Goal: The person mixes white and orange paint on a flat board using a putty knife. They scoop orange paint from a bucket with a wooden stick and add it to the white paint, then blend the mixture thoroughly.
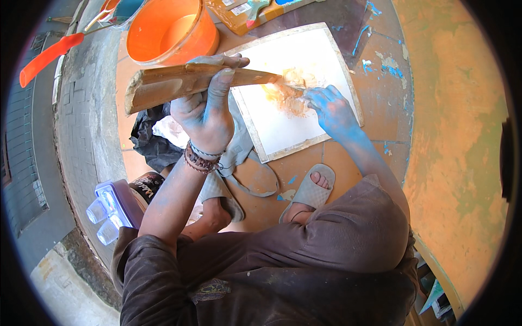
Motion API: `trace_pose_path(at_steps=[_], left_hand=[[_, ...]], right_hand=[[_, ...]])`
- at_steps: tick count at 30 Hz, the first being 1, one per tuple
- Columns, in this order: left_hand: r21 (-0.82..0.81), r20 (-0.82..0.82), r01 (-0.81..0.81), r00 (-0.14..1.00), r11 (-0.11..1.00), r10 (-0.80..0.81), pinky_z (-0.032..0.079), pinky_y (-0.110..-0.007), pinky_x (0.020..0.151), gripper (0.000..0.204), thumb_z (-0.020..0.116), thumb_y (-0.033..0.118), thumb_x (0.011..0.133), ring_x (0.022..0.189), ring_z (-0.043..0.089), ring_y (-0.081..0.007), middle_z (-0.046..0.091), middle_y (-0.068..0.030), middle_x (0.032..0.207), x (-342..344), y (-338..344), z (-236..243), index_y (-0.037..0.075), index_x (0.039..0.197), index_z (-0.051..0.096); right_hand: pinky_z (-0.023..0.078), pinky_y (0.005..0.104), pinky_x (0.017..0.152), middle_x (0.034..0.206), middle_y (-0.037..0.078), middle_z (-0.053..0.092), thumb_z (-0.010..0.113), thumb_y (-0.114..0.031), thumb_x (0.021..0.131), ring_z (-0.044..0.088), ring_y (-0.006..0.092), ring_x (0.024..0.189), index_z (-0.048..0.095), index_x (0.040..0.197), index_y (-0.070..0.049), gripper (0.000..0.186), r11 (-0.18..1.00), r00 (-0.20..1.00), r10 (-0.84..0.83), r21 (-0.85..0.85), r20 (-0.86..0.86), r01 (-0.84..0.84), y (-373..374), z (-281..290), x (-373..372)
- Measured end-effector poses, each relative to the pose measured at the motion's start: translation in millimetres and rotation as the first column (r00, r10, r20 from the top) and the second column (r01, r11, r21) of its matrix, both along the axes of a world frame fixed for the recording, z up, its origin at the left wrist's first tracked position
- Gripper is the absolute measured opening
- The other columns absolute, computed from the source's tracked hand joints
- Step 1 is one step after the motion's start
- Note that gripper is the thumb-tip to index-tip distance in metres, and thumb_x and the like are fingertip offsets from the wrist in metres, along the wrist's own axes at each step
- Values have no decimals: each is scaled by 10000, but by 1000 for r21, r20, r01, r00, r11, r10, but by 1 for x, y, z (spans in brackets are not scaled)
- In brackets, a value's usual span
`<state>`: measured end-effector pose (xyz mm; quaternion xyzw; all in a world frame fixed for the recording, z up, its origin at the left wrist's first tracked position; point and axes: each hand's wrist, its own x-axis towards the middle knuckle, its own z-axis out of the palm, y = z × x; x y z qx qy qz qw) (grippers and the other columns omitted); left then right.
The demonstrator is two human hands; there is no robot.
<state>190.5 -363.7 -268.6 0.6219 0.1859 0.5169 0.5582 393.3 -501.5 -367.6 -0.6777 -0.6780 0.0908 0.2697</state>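
Observation:
My left hand (205,111), dusted blue-grey, is closed around a long brown piece of wood (157,87), hollowed like split bamboo. Its broad, rough end points left, and it tapers to a point over the white board (277,130). A patch of cream and orange-brown paste (291,100) is spread on that board, partly washed out by glare. My right hand (333,113), also blue-stained, is at the right side of the paste with its fingers drawn together. Whatever they grip is too small and bright to make out.
Beyond my left hand stands an orange bucket (168,32); a red-orange handle (51,57) lies left of it. Crumpled black plastic (149,136) and a grey bag (239,144) lie nearer. A clear-purple container (117,204) sits by my left forearm. An orange-painted surface (457,141) rises at right.

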Motion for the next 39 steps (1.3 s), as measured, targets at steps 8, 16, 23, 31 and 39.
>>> trace_pose_path(at_steps=[8, 16, 23, 31, 39], left_hand=[[0, 30, 2, 1000, 1000, -2, 507, -344, 881, 163, 525, 15, 923, 980, 633, -233, 644, -162, 1023, 0, -1, 0, -59, 1068, 537], [15, 55, 13, 998, 1000, -14, 505, -355, 884, 177, 524, -6, 917, 980, 636, -238, 650, -163, 1012, 1, 0, 4, -54, 1087, 532], [32, 35, 29, 999, 999, -30, 505, -363, 884, 181, 525, -35, 906, 977, 637, -246, 649, -163, 1017, 0, 0, 4, -57, 1086, 536], [44, 50, 26, 998, 999, -28, 506, -368, 884, 178, 521, -38, 906, 981, 636, -251, 644, -168, 1025, -1, -1, 9, -55, 1081, 546], [66, 36, 4, 999, 998, -7, 513, -359, 874, 169, 537, -21, 906, 965, 642, -240, 650, -164, 1013, 1, -2, 4, -56, 1071, 550]], right_hand=[[516, 371, 741, 977, 59, 629, 634, -26, 761, 570, 268, 876, 604, 961, -69, 207, 1000, 1000, -11, 6, -12, 11, 0, 0, -1], [517, 367, 745, 989, 51, 630, 639, -25, 757, 569, 266, 882, 605, 971, -74, 222, 1000, 1000, 8, 20, 13, -8, -2, 0, 2], [517, 369, 752, 1002, 68, 631, 638, -34, 762, 571, 272, 888, 604, 967, -68, 211, 999, 1000, -20, 33, 17, 19, -4, -3, 2], [513, 371, 765, 1008, 64, 634, 640, -39, 769, 572, 269, 902, 607, 987, -69, 223, 1000, 1000, -11, 12, 4, 11, -2, -2, 2], [508, 366, 781, 1008, 69, 650, 672, -61, 762, 585, 271, 920, 632, 985, -77, 227, 999, 997, -41, 14, -62, 42, -4, -2, 7]])
